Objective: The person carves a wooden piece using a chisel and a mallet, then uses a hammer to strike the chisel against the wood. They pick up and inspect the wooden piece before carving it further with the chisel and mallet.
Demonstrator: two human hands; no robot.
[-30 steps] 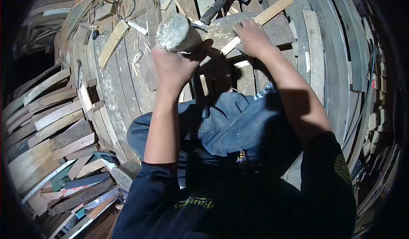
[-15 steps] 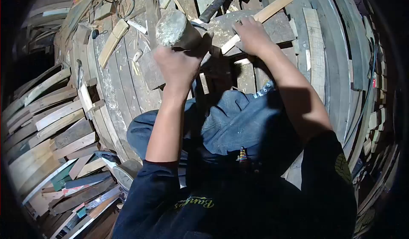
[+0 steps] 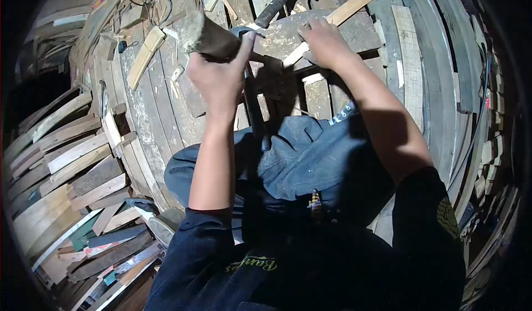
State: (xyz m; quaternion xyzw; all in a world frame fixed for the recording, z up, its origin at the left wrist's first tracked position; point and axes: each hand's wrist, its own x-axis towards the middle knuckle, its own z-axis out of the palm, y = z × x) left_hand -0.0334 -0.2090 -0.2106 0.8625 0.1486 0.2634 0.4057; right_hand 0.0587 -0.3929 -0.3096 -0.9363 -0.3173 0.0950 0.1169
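My left hand (image 3: 217, 83) is closed round a thick round wooden piece (image 3: 217, 38), its pale rough end facing up and left. Beside its fingers a dark rod (image 3: 255, 108) slants down over my trousers; whether the hand touches it is unclear. A dark curved edge shows near the thumb. With bent fingers, my right hand (image 3: 324, 45) presses on a thin pale wood strip (image 3: 353, 6), which runs from upper right down to the left beneath the hand. The strip lies across a worn wooden board (image 3: 363, 36); its lower end reaches the board's near edge.
Beyond the board lies a hammer (image 3: 274, 5) with a dark head. A pale wood piece (image 3: 145, 59) rests on the planks to the left, among splinters. Stacked offcuts (image 3: 83, 161) fill the left side. A long pale board (image 3: 410, 61) lies at the right.
My left hand and the round wooden piece have shifted left and tilted, showing more of its side. The dark rod is now more visible. My right hand has moved slightly left with the strip.
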